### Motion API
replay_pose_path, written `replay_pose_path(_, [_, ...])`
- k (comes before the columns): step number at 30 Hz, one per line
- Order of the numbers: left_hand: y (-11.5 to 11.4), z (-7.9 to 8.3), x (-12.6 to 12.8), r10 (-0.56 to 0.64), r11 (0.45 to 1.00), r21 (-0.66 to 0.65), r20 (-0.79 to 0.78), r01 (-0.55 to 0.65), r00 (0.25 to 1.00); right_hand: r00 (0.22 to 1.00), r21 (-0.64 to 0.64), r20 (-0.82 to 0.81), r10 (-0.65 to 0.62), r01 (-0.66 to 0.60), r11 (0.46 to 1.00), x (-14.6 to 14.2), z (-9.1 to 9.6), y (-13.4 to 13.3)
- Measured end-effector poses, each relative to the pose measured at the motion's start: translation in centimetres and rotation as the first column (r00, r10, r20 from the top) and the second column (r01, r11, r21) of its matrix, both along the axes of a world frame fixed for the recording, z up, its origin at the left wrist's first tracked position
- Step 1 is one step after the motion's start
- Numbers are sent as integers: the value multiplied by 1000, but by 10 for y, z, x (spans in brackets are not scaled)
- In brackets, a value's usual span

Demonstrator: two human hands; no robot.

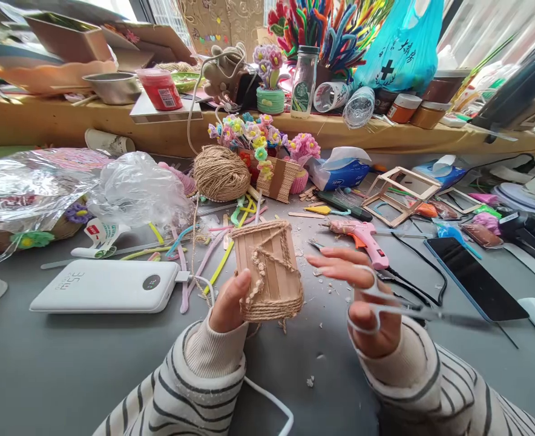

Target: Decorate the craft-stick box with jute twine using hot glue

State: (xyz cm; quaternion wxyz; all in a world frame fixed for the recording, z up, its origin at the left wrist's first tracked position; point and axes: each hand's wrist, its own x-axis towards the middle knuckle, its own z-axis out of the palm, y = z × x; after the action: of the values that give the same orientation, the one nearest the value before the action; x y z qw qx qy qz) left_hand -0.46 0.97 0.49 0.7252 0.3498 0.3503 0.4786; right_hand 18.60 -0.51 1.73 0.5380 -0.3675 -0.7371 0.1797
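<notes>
My left hand (229,301) grips the lower left side of a small craft-stick holder (274,281), thumb on its face. Jute twine is wound round its bottom and top edges, and a braided strand with a knotted piece crosses the front. Loose twine ends hang below it. To the right, my right hand (371,303) carries silver scissors (376,293), the handle loops round its fingers and the blurred blades pointing right. Its fingertips stretch toward the holder without touching it. Behind the holder sits a ball of jute twine (221,173).
A pink glue gun (361,237) lies beyond my right hand, its black cord trailing near a phone (474,277). On the left rests a white power bank (106,286) with a cable. Pipe cleaners, a wooden stick frame (401,194) and paper flowers crowd the back, below a cluttered ledge (158,130).
</notes>
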Motion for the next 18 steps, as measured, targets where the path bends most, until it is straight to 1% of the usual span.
replay_pose_path(2, [-1,0,1,19,1000,-13,32,-19,999,997,117,62,35,-43,992,-5,2,-6])
replay_pose_path(4, [-2,1,3,26,1000,-17,56,-25,998,994,175,110,24,-43,984,-9,4,-8])
replay_pose_path(8, [-2,1,4,-31,999,16,50,30,998,981,209,189,-42,2,978,-13,5,-7])
replay_pose_path(13, [-1,1,2,-81,996,32,38,80,996,975,199,218,-32,-12,980,-14,6,-6])
replay_pose_path(18, [0,0,1,-106,992,61,-25,107,994,973,249,224,-62,4,968,-16,5,-6])
